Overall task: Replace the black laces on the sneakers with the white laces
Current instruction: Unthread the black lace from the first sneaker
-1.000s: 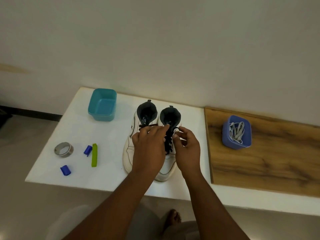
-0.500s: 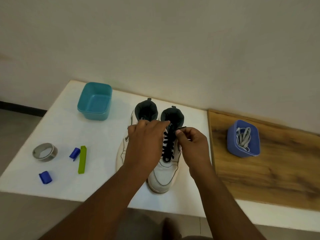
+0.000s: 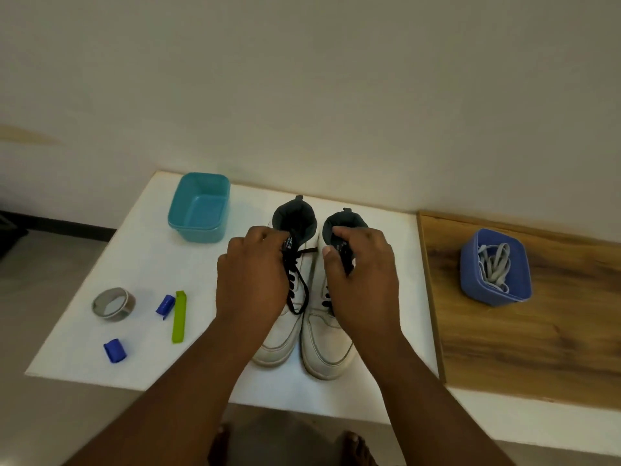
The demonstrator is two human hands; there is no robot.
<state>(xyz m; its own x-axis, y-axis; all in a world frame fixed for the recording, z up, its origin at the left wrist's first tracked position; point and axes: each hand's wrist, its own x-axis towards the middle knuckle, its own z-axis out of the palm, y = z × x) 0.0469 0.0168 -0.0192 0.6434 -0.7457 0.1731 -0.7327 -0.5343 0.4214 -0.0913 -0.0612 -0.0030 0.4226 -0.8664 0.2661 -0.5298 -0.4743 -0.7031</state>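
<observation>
On the left part of the white counter [image 3: 141,250] lie a roll of grey tape [image 3: 113,304], two small blue caps [image 3: 165,305] [image 3: 115,350] and a green clip [image 3: 178,316], all well apart from the shoes. A wooden board [image 3: 524,348] covers the right part of the counter.

In the middle of the frame the two white sneakers [image 3: 327,344] stand side by side, toes toward the lower edge, dark collars toward the wall. Both forearms reach up from the bottom of the frame and hide much of the uppers. The left hand [image 3: 252,274] sits over the left shoe, fingers curled at the tongue and pinching the black laces [image 3: 297,287], a loop of which hangs loose down between the shoes. The right hand [image 3: 363,277] lies over the right shoe, fingers curled round its tongue and the lace there, thumb pointing inward.

A teal tub [image 3: 201,208] stands at the upper left of the counter, with nothing seen in it. A blue tub [image 3: 494,267] on the board at right holds the white laces [image 3: 494,265] in a loose tangle.
</observation>
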